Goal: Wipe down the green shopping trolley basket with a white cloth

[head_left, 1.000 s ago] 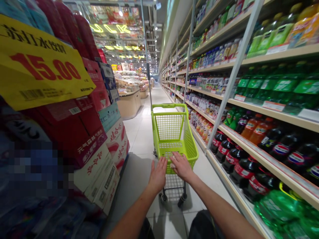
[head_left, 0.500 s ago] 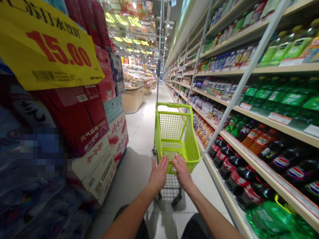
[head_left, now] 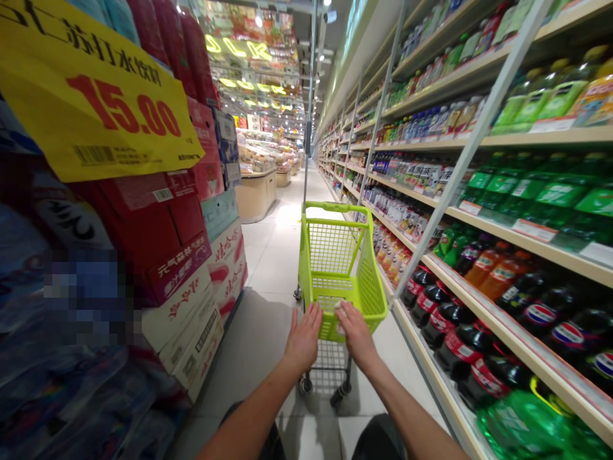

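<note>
A lime-green shopping cart [head_left: 378,275] with a mesh basket stands ahead of me, its near rim close to my hands. My left hand [head_left: 303,335] is at the left part of that rim, fingers stretched forward and thumb apart. At the rim's middle, my right hand [head_left: 357,329] has its fingers laid over the edge, slightly bent; its thumb is hidden. Neither hand is wrapped around the rim. Whether the left fingertips touch it or only hover, I cannot tell. A small pale spot shows by the right fingertips, too small to name.
Shelves of bottled drinks [head_left: 550,191] line my right, with cola bottles [head_left: 460,345] low down. Stacked drink cartons [head_left: 177,319] and a yellow price sign [head_left: 119,108] stand close on my left. The tiled aisle [head_left: 272,255] runs ahead past snack bins [head_left: 256,191].
My hands have spread slightly apart, the right one shifting a little right. The cart appears slightly lower and further right in view.
</note>
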The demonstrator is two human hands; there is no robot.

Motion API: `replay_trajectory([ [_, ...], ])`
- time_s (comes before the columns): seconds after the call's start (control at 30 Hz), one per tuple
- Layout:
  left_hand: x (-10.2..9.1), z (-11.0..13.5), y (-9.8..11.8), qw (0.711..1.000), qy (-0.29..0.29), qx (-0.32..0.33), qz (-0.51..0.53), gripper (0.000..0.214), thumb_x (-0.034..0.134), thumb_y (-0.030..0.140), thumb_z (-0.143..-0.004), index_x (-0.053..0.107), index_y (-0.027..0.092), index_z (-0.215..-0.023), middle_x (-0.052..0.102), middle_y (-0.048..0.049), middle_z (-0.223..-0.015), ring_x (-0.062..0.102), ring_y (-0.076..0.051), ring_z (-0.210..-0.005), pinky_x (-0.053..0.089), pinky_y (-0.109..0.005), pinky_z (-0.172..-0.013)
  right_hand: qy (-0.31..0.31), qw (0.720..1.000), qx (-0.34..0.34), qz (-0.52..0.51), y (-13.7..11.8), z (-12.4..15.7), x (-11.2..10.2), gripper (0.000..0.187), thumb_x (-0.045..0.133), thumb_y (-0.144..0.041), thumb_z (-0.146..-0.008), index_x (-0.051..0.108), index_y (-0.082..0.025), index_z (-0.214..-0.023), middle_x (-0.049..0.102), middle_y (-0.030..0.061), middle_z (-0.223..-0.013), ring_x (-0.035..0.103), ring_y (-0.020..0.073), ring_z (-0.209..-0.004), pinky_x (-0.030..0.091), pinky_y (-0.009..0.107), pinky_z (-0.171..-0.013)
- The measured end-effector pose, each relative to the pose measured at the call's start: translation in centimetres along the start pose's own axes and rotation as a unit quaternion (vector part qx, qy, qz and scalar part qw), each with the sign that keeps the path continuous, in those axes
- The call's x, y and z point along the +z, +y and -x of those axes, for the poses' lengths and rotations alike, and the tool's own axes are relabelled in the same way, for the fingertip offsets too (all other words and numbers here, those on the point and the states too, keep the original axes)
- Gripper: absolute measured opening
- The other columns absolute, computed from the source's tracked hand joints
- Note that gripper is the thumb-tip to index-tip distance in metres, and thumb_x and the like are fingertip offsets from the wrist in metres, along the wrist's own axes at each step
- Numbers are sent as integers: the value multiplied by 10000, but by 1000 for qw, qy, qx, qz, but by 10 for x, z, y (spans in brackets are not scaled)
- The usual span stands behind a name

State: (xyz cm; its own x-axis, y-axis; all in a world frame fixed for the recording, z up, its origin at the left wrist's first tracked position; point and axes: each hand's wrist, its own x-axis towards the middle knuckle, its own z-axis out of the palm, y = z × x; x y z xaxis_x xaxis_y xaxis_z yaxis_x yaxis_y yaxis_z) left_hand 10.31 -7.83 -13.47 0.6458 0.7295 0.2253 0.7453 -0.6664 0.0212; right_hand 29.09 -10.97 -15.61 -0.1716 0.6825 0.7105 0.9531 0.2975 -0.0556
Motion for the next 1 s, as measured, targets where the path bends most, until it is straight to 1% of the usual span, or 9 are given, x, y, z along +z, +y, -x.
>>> replay_trajectory([
  [0.1, -1, 1, -6, 1000, 4, 0, 8, 674, 338, 74, -695, 185, 121, -1350, 185, -83, -1441, 90, -208, -1329, 81, -543, -1042, 25, 995, 81, 47, 37, 12, -20, 407, 332, -41, -772, 570, -165, -1077, 517, 132, -1205, 382, 231, -1197, 362, 459, -932],
  [0.17, 0, 0, -6, 1000, 8, 12, 13, 683, 350, 82, -690, 183, 124, -1351, 183, -85, -1441, 90, -209, -1329, 76, -542, -1042, 40, 990, 122, 58, 45, 16, -25, 445, 312, -16, -748, 564, -162, -1085, 502, 136, -1218, 368, 234, -1208, 357, 469, -936],
  [0.33, 0, -2, -1, 1000, 24, 2, 19, 663, 334, 75, -705, 187, 125, -1350, 206, -85, -1435, 114, -200, -1326, 91, -526, -1047, 19, 999, 48, 4, -8, 5, 5, 463, 319, -5, -762, 528, -174, -1140, 463, 126, -1270, 322, 208, -1244, 353, 449, -955],
  [0.4, -2, -3, -3, 1000, 18, 3, 14, 664, 328, 56, -698, 199, 121, -1346, 216, -89, -1431, 130, -199, -1323, 96, -527, -1047, 8, 1000, 13, -11, -14, 2, 8, 437, 335, -30, -787, 515, -181, -1156, 458, 119, -1279, 312, 202, -1251, 347, 446, -964],
  [0.47, -5, -3, -5, 1000, 5, 8, 12, 665, 337, 62, -697, 201, 122, -1345, 216, -90, -1431, 134, -206, -1322, 101, -534, -1044, 18, 1000, 22, -6, 1, 7, -1, 428, 338, -41, -794, 515, -188, -1154, 471, 112, -1267, 326, 201, -1242, 353, 446, -960],
  [0.6, -6, -2, -3, 1000, 0, 16, 17, 652, 349, 90, -713, 196, 134, -1346, 211, -81, -1434, 129, -209, -1323, 85, -531, -1048, 56, 990, 124, 22, 37, 18, -20, 471, 323, -19, -758, 518, -188, -1151, 467, 112, -1265, 343, 226, -1228, 345, 487, -954],
  [0.67, -5, -2, -1, 1000, 10, 14, 18, 652, 342, 78, -712, 196, 132, -1345, 211, -82, -1434, 122, -206, -1324, 79, -526, -1050, 58, 990, 132, 8, 26, 14, -13, 488, 324, -10, -745, 512, -180, -1162, 460, 120, -1271, 350, 226, -1223, 353, 483, -950],
  [0.83, -6, 0, 1, 999, 11, 31, 17, 668, 342, 67, -703, 195, 144, -1350, 230, -82, -1427, 140, -199, -1321, 95, -526, -1049, 1, 998, 36, -42, -22, -5, 15, 480, 337, -5, -762, 514, -189, -1168, 463, 107, -1279, 346, 203, -1230, 337, 447, -971],
  [1.0, -5, 4, 2, 999, 8, 38, 8, 663, 323, 52, -704, 198, 140, -1350, 206, -70, -1434, 121, -198, -1325, 101, -526, -1046, 40, 993, 106, 12, 32, 13, -15, 428, 336, -45, -777, 539, -188, -1125, 494, 114, -1242, 360, 230, -1218, 351, 482, -943],
])
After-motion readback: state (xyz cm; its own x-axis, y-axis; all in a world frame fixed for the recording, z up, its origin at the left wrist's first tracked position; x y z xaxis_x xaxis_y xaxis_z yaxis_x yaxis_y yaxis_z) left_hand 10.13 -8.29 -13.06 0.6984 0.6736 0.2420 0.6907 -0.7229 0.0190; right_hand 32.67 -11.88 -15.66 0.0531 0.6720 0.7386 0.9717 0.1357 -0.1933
